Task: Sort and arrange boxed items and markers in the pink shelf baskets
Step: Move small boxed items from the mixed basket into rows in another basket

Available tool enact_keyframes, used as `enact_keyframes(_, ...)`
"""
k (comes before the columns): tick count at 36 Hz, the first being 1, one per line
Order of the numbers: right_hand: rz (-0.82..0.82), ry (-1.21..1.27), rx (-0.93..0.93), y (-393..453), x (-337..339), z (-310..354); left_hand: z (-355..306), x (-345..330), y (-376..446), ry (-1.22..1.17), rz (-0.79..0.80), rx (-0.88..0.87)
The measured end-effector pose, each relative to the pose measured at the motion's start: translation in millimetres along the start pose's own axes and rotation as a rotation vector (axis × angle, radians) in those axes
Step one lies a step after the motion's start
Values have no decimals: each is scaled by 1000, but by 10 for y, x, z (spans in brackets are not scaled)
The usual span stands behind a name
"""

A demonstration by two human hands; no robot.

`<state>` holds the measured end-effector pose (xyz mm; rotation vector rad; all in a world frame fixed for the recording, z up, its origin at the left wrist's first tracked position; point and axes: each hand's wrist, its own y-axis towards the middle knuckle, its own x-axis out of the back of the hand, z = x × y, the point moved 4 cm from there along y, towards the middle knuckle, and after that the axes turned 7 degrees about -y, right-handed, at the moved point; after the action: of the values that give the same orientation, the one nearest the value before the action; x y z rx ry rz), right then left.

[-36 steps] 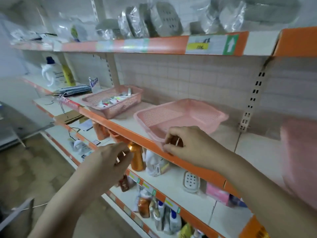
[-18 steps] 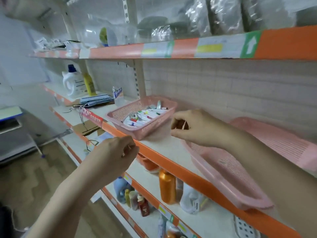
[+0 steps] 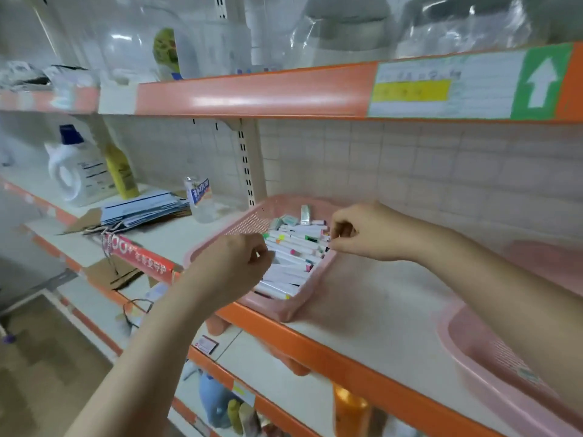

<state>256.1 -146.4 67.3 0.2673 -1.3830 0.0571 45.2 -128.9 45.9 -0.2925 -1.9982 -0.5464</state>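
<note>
Markers (image 3: 296,247) lie packed side by side in a pink basket (image 3: 220,244) on the orange-edged shelf (image 3: 362,313), small boxed items (image 3: 291,219) at its far end. Both hands hover over it: the left hand (image 3: 233,266) at the near left rim, the right hand (image 3: 366,231) at the right rim. Each has curled fingers; whether they pinch anything cannot be told. A second pink basket (image 3: 492,367) sits at the right.

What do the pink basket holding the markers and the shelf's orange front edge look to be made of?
Pink basket: moulded plastic, matte; its wall is perforated with fine mesh holes. Orange shelf edge: probably painted metal or plastic strip, smooth and slightly glossy; cannot tell which.
</note>
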Motion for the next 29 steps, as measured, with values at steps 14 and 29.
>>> enact_keyframes(14,33,1,-394,1109,-534,82,987,-355,1694,60,286,-182)
enact_keyframes(29,82,-74,-674,1234,-854,-331,1095,-1182,2575,560,434,-550)
